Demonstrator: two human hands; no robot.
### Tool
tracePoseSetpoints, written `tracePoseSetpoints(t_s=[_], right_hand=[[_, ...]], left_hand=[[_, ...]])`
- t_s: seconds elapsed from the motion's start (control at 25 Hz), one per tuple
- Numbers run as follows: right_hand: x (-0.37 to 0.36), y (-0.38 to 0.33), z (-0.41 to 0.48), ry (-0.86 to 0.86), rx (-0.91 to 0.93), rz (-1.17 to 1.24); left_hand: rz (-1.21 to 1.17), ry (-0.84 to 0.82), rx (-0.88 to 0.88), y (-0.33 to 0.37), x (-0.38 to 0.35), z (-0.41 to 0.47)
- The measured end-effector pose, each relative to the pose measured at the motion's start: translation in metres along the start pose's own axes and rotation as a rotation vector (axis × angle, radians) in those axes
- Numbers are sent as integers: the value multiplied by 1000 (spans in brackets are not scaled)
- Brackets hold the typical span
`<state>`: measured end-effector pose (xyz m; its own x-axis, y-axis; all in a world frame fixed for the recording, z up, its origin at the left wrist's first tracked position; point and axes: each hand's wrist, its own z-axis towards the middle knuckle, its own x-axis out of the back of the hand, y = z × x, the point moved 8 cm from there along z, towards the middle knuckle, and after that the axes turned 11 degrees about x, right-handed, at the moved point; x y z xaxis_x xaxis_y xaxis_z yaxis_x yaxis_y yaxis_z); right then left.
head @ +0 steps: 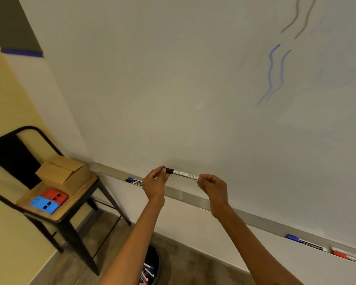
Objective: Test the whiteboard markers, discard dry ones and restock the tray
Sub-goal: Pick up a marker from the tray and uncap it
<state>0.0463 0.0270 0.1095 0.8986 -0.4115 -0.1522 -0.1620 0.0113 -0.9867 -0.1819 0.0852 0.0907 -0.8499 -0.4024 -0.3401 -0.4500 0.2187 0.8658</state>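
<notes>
- Black marker (182, 174) held in the air between both hands, just below frame centre, in front of the lower edge of the whiteboard (173, 89) and just above the tray (186, 195). It lies nearly level, black cap end to 9 o'clock, tail to 3 o'clock and dipping slightly.
- Left hand (155, 182): thumb and fingertips pinch the black cap end, other fingers curled.
- Right hand (212, 187): fingertips pinch the tail end, other fingers curled in.
- Cap looks on the barrel; can't tell if it is fully seated.
- The tray is a metal ledge running from 9 o'clock down to 4 o'clock along the board's bottom edge.
- Tray, at 9 o'clock of the left hand: two markers (134, 181) side by side, one blue-capped, one black.
- Tray, far end at 4 o'clock: blue-capped marker (304, 243), then a red-capped marker (340, 254) just beyond it.
- Board at 2 o'clock: two wavy blue lines (275, 75); at 1 o'clock, two dark lines (300, 17).
- Bin (155, 262) on the floor at 6 o'clock, between the forearms, with several markers inside.
- Chair (78, 204) at 8 o'clock holds a cardboard box (64, 171), a red block (55, 196) and a blue block (44, 204); the two blocks touch.
</notes>
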Motion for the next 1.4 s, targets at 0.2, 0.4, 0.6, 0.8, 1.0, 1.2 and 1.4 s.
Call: tracePoseSetpoints(t_s=[0.2,0.4,0.6,0.8,1.0,1.2,1.4], right_hand=[[-35,46,14,-13,-63,-90],[-77,95,38,-3,-181,-124],[-131,144,64,-58,-324,-158],[-171,180,79,-81,-493,-50],[-203,213,106,-135,-551,12],[-229,226,115,-247,-615,-94],[-234,235,117,-336,-609,-218]], left_hand=[[93,126,35,-15,41,41],[281,216,27,-22,72,96],[524,261,54,-28,105,166],[776,240,58,-31,127,224],[1013,206,31,-30,130,273],[1060,202,49,-30,133,298],[1097,202,75,-38,132,307]])
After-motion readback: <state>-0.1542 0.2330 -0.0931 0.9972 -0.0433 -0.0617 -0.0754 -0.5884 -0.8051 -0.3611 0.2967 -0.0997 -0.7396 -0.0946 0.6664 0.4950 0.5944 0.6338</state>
